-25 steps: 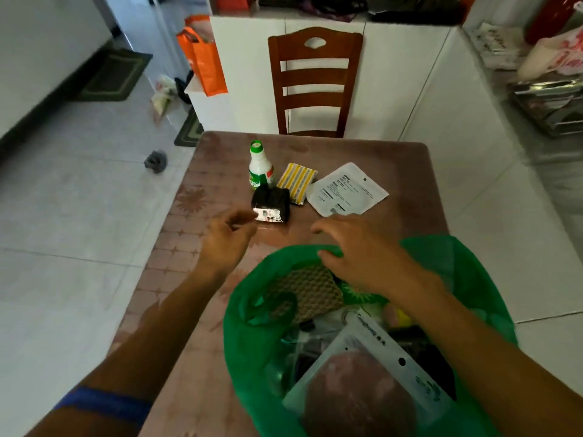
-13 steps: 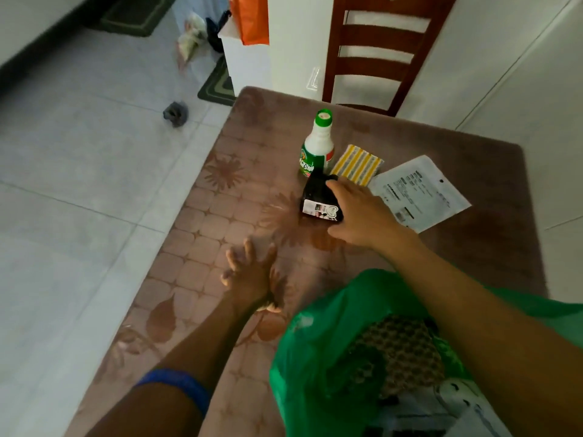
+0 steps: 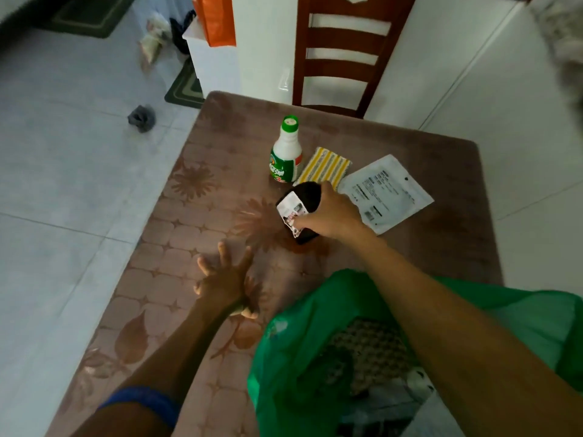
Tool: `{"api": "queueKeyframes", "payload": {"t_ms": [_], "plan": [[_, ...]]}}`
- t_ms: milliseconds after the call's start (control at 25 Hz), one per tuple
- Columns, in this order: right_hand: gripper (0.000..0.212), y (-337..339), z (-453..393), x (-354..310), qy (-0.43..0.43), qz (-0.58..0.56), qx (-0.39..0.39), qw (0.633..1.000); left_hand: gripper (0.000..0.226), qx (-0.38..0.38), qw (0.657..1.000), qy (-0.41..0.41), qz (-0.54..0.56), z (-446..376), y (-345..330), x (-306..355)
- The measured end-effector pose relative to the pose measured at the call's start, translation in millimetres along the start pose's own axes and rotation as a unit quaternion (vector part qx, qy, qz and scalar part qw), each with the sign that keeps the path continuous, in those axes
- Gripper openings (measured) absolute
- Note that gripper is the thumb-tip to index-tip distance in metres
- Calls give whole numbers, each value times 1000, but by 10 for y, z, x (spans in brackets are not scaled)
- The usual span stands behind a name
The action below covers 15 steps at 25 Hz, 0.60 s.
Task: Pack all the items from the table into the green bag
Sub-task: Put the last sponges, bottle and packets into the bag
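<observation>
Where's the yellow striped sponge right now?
The sponge lies on the table's far side, between the bottle and white packet, just beyond the right hand.

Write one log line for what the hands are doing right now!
right hand: grips black packet | left hand: open on table | bag: open | left out: bottle, sponge, pouch

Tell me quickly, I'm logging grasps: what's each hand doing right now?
Left hand: open, fingers spread, flat on the table, holding nothing.
Right hand: closed around the black packet, tilting it up.
</observation>
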State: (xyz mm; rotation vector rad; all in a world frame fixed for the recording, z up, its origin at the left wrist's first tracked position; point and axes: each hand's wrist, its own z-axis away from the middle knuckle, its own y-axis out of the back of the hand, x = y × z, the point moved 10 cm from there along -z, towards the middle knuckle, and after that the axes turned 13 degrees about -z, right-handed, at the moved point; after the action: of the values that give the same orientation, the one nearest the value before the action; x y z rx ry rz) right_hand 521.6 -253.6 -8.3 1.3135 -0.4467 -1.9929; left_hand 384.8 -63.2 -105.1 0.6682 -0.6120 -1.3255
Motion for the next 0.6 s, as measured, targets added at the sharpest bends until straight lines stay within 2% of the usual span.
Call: {"api": "queueKeyframes", "payload": {"t_ms": [40, 120, 200, 240, 320, 400, 480, 520, 560, 600], "plan": [[87, 247, 220, -50, 9, -81, 32, 996, 129, -10, 1000, -1, 10, 16, 13, 11], [72, 774, 818, -138, 36, -252, 85, 963, 122, -6, 1000, 1, 31, 76, 45, -9], [53, 1207, 1496, -41, 46, -365, 114, 923, 96, 20, 995, 4, 99, 218, 146, -63], [49, 1339, 1822, 121, 37, -395, 116, 910, 79, 44, 981, 13, 188, 323, 242, -87], [50, 1461, 2467, 555, -8, -411, 110, 905, 46, 133, 922, 8, 364, 739, 582, -29], [54, 1487, 2922, 939, -44, -405, 118, 906, 29, 281, 861, -52, 420, 1424, 1097, 173], [58, 1560, 3196, 1108, -32, -382, 150, 912, 19, 387, 820, -175, 384, 2305, 1551, 638], [61, 1566, 3257, 1095, -11, -373, 157, 914, 17, 393, 820, -247, 334, 2635, 1617, 931], [63, 1530, 3297, 1020, 15, -371, 151, 916, 19, 365, 841, -302, 260, 2803, 1526, 1215], [65, 1472, 3338, 916, 47, -370, 136, 918, 24, 309, 877, -332, 162, 2871, 1306, 1476]]}}
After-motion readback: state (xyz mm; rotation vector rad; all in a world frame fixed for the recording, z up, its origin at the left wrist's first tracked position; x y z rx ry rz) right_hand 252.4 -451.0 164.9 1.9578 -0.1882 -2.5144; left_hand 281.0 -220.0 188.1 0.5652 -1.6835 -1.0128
